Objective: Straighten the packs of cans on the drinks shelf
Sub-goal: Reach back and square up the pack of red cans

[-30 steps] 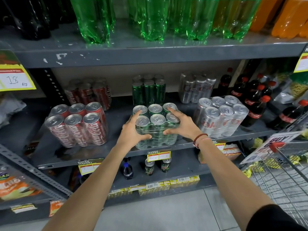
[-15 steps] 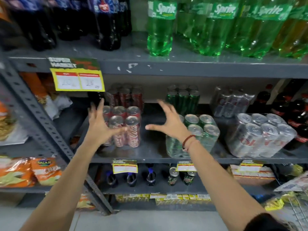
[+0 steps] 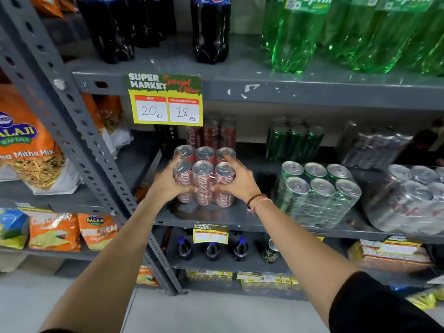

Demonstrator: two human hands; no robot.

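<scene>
Both hands have come off the green pack and now clasp the red cola pack [image 3: 205,175]: the left hand [image 3: 168,186] cups its left side with the thumb across the front, and the right hand [image 3: 234,182] presses its right side, fingers reaching over the top of the rear right can. A second ago they were on the green pack of cans [image 3: 317,192]; half a second ago they hung spread in the air on the way left. I judge the green pack dealt with and the red one the step in hand. The red pack stands at the left end of the drinks shelf [image 3: 264,225], near the front edge, cans upright with tops up. Its long axis, three cans across by two deep, runs nearly along the shelf edge, labels facing out. The silver pack [image 3: 413,200] farther right sits visibly skewed and probably awaits its turn.
</scene>
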